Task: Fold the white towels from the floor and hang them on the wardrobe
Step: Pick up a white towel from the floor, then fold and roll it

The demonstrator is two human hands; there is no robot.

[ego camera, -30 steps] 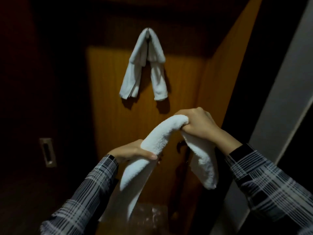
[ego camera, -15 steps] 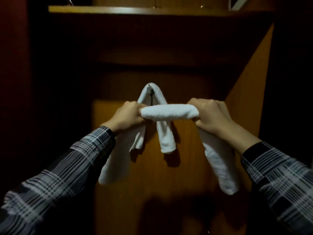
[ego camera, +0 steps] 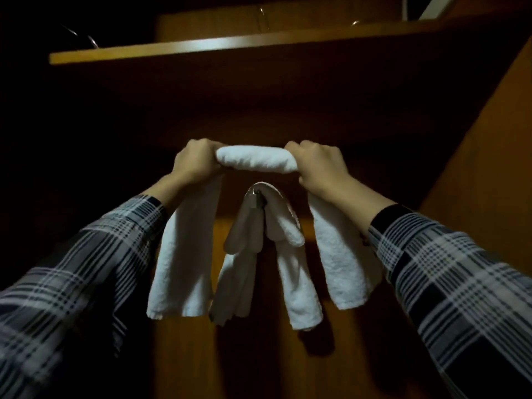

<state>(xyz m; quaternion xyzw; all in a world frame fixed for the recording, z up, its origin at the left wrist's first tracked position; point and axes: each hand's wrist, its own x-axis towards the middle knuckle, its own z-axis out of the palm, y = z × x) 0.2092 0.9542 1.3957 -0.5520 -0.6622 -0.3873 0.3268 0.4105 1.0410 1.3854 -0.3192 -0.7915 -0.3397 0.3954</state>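
Done: one folded white towel (ego camera: 285, 254) already hangs over the metal hook (ego camera: 254, 198) on the wardrobe back panel (ego camera: 259, 364), its two ends dropping on either side of the hook.

In hand: a second white towel (ego camera: 256, 160), folded into a long band, stretches level between the two hands, just above the hook and in front of the hanging towel.

Left hand: the left hand (ego camera: 197, 161) has its fingers curled round the band's left part; the loose end falls beneath it, down past the plaid sleeve (ego camera: 95, 263).

Right hand: the right hand (ego camera: 319, 168) grips the band's right part the same way, its loose end hanging below the wrist, right of the hung towel.

Where: both hands are raised under the wardrobe shelf (ego camera: 201, 47), whose front edge runs across the top of the view; the side wall (ego camera: 489, 182) stands at right.

Left to do: by the look of it, the held towel is not yet on the hook. Whether more towels wait on the floor cannot be told; the floor is out of view.
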